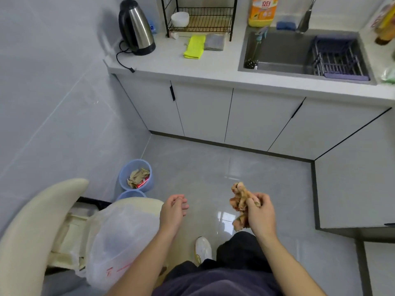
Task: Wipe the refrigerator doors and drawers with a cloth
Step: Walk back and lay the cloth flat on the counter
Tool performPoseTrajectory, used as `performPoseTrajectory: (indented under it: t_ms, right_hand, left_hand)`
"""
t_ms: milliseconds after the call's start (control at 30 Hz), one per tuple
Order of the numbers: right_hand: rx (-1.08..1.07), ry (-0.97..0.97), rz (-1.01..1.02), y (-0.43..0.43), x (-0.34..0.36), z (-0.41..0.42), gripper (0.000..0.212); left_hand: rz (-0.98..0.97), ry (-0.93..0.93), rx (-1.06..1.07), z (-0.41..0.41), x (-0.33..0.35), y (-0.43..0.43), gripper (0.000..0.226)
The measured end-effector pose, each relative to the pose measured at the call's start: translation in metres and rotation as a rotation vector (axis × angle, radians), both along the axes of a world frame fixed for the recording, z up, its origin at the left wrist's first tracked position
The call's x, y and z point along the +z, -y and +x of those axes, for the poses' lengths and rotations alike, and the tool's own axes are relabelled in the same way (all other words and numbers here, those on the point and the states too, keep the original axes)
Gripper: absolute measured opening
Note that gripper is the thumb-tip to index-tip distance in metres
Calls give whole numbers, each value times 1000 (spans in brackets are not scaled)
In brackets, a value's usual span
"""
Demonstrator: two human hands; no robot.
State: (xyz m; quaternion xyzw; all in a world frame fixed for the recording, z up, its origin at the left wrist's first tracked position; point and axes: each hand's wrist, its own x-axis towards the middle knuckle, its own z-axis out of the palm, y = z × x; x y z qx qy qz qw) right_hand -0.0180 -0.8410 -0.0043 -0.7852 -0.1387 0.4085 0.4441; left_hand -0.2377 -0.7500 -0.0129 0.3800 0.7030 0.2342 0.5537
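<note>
In the lower right of the frame, the right hand (259, 214) is clamped on a crumpled brown-orange cloth (240, 205), held over the grey tiled floor (213, 171). The left hand (173, 210) is empty, fingers loosely curled, not closed on anything. The cream-coloured rounded door (38, 212) at lower left is probably the refrigerator, w/ a thin white plastic bag (119, 238) inside. Step in hand: cloth is ready, wiping not yet begun. Next move calls for turning left & pressing the cloth flat on the door.
</note>
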Motion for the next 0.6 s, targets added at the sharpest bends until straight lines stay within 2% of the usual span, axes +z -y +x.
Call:
performPoseTrajectory:
  t_ms: [200,600]
  right_hand:
    - [-42,54,-12,-85,-7,27,6]
    - [113,73,49,-319,9,139,10]
  left_hand:
    - [-8,17,-19,35,-6,-87,22]
    - [11,109,78,145,0,-298,21]
